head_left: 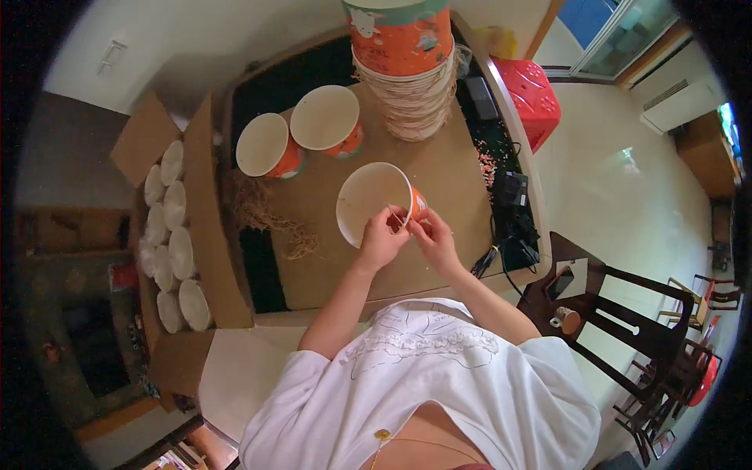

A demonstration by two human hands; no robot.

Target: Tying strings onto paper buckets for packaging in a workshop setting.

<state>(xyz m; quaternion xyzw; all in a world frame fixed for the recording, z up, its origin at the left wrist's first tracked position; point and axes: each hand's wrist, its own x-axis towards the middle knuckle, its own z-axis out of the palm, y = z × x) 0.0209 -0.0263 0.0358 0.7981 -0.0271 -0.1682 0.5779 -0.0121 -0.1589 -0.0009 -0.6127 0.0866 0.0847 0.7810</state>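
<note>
1. White cloth with a ruffled band is seen nearest, on the shirt [423, 345]; both forearms are stretched forward over the near edge of the surface [535, 176].
2. By the left hand [381, 241], a thin brown strand [397, 218] is pinched between the fingertips, at the rim of a paper bucket [366, 200].
3. By the right hand [435, 241], the bucket's orange side is gripped close to the rim; whether the strand is caught there too cannot be told.
4. The bucket is tilted, its white inside exposed, above a brown cardboard sheet [450, 168] laid on the surface.
5. To the left, loose strands [294, 235] are heaped in a tangle; beyond the surface's left edge, white paper cups [181, 252] are packed in rows in an open cardboard box [217, 235].
6. To the right, black cables [518, 243] are bunched near the edge.
7. Farther off, two orange-sided buckets [262, 145] [323, 117] are set side by side.
8. Toward the far edge, more buckets are nested in a tall stack [403, 43]; beyond, a red stool [529, 102] is placed.
</note>
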